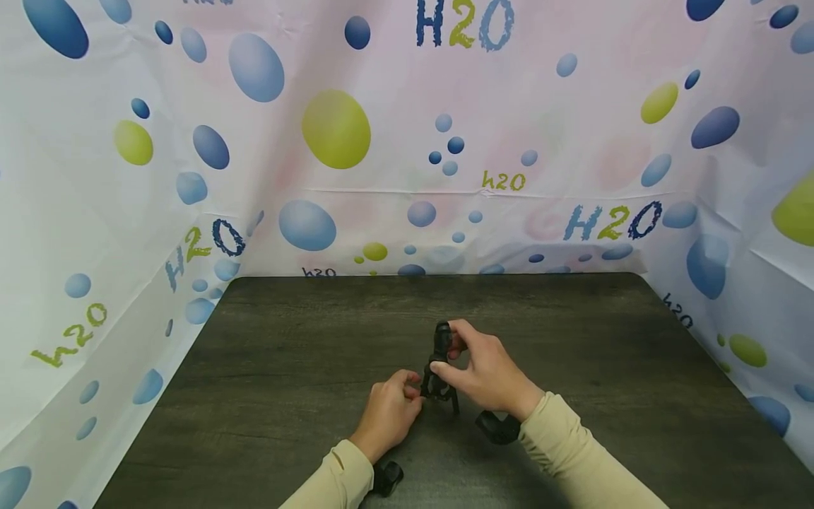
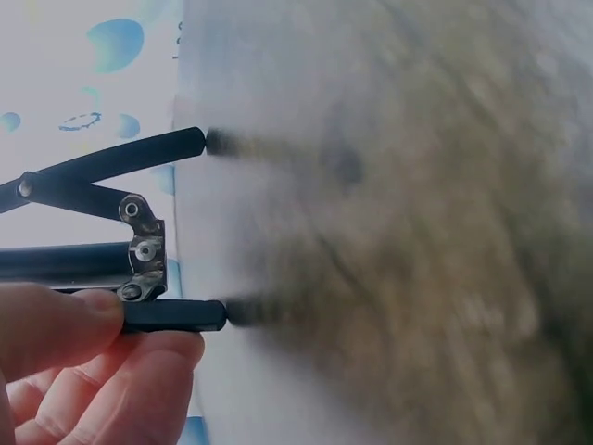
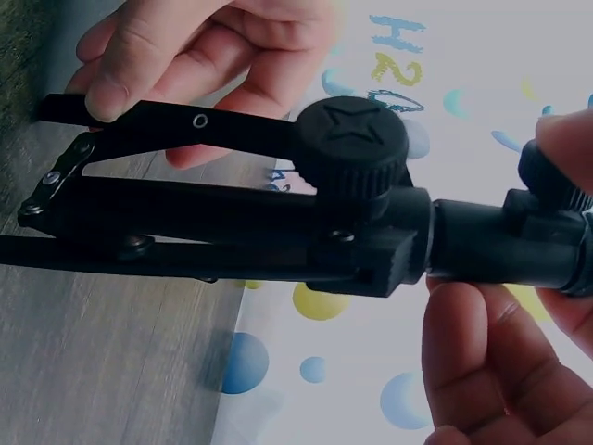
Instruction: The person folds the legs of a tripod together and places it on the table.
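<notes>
A small black tripod (image 1: 439, 360) stands upright over the table, its legs partly spread. My right hand (image 1: 492, 371) grips its upper column, with the thumb near a small knob in the right wrist view. Lower down, my left hand (image 1: 388, 411) pinches one leg (image 2: 176, 316) near its foot between thumb and fingers. Another leg (image 2: 139, 158) angles out on the far side, and metal hinge links (image 2: 145, 250) join the legs to the centre tube. A large ridged knob (image 3: 350, 139) with a star-shaped top sits where the legs meet the column.
The dark wood-grain table (image 1: 286, 339) spreads around both hands. Behind it and at both sides hangs a white sheet (image 1: 394, 92) with blue and green dots and H2O lettering. Black wrist cameras (image 1: 498, 427) sit under both forearms.
</notes>
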`<action>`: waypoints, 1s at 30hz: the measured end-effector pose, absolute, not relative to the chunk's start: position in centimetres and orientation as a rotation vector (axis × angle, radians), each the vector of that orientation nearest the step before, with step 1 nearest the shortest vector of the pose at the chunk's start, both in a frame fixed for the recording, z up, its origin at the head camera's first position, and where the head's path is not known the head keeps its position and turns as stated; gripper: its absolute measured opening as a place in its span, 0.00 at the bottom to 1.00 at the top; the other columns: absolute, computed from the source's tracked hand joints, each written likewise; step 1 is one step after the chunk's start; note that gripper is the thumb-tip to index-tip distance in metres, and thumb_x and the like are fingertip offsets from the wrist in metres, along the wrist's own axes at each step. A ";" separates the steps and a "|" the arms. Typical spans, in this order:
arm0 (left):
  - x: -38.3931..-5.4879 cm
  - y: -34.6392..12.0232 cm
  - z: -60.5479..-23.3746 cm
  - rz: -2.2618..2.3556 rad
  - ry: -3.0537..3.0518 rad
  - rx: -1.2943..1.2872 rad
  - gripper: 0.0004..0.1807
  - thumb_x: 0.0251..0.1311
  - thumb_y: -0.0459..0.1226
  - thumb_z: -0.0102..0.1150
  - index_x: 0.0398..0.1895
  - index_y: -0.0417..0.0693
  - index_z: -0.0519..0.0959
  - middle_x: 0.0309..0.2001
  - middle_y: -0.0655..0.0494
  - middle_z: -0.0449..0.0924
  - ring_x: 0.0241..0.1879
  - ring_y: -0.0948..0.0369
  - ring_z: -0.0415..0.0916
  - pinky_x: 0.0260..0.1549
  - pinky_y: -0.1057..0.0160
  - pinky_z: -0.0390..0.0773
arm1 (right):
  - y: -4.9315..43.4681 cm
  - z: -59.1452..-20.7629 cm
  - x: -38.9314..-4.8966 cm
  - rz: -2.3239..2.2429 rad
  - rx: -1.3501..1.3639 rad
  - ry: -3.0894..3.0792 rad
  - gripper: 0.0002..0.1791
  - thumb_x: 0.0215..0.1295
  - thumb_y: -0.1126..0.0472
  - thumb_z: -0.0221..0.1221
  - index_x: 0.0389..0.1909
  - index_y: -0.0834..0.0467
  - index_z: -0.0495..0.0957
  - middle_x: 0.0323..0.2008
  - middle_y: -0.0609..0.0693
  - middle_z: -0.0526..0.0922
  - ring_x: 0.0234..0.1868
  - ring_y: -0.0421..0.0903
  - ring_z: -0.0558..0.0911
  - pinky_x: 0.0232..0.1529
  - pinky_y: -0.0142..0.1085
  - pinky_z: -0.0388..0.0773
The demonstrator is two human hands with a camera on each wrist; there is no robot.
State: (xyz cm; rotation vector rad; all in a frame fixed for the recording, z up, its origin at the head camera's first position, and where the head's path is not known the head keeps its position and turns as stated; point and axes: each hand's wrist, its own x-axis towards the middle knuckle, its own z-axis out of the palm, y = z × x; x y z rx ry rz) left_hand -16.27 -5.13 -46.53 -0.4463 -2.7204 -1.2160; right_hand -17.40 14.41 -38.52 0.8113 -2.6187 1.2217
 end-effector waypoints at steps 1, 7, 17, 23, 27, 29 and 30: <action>-16.3 -5.1 -46.5 -1.212 -2.718 -0.448 0.14 0.54 0.27 0.71 0.44 0.41 0.82 0.30 0.57 0.85 0.29 0.61 0.83 0.28 0.63 0.81 | 14.4 -38.5 -17.4 1.216 0.813 -2.620 0.22 0.68 0.59 0.65 0.59 0.61 0.72 0.39 0.47 0.80 0.38 0.52 0.81 0.34 0.37 0.78; -16.3 -5.1 -46.4 -1.212 -2.708 -0.451 0.13 0.54 0.27 0.71 0.43 0.41 0.81 0.30 0.57 0.84 0.29 0.61 0.83 0.28 0.63 0.81 | 14.4 -38.2 -17.5 1.218 0.819 -2.633 0.23 0.68 0.59 0.65 0.59 0.61 0.72 0.39 0.47 0.80 0.36 0.46 0.80 0.32 0.36 0.78; -16.2 -5.1 -46.7 -1.223 -2.701 -0.422 0.16 0.52 0.27 0.73 0.44 0.42 0.81 0.40 0.48 0.82 0.29 0.64 0.83 0.28 0.63 0.81 | 14.3 -38.4 -17.3 1.236 0.820 -2.632 0.22 0.68 0.58 0.65 0.58 0.62 0.72 0.36 0.45 0.79 0.35 0.41 0.80 0.33 0.36 0.78; -16.2 -5.0 -46.7 -1.239 -2.703 -0.421 0.16 0.51 0.26 0.73 0.43 0.44 0.80 0.43 0.49 0.82 0.30 0.64 0.83 0.30 0.64 0.81 | 14.4 -38.4 -17.3 1.244 0.825 -2.641 0.21 0.69 0.58 0.64 0.57 0.62 0.71 0.34 0.43 0.77 0.32 0.38 0.78 0.32 0.36 0.77; -16.3 -4.9 -46.6 -1.250 -2.702 -0.427 0.15 0.51 0.25 0.72 0.42 0.44 0.81 0.47 0.48 0.82 0.31 0.63 0.83 0.31 0.63 0.81 | 14.4 -38.3 -17.4 1.245 0.842 -2.640 0.21 0.69 0.58 0.64 0.57 0.62 0.71 0.34 0.44 0.77 0.31 0.38 0.77 0.31 0.36 0.77; -16.3 -4.9 -46.6 -1.238 -2.705 -0.426 0.15 0.51 0.25 0.72 0.41 0.43 0.81 0.49 0.47 0.81 0.31 0.62 0.84 0.32 0.62 0.82 | 14.4 -38.3 -17.5 1.252 0.845 -2.644 0.22 0.69 0.58 0.64 0.58 0.63 0.71 0.35 0.45 0.78 0.31 0.38 0.77 0.31 0.36 0.77; -16.3 -4.9 -46.5 -1.225 -2.707 -0.432 0.14 0.52 0.25 0.72 0.41 0.43 0.82 0.50 0.46 0.81 0.32 0.61 0.84 0.33 0.60 0.83 | 14.4 -38.3 -17.5 1.257 0.844 -2.649 0.22 0.69 0.58 0.64 0.58 0.63 0.71 0.36 0.46 0.79 0.31 0.38 0.77 0.31 0.36 0.77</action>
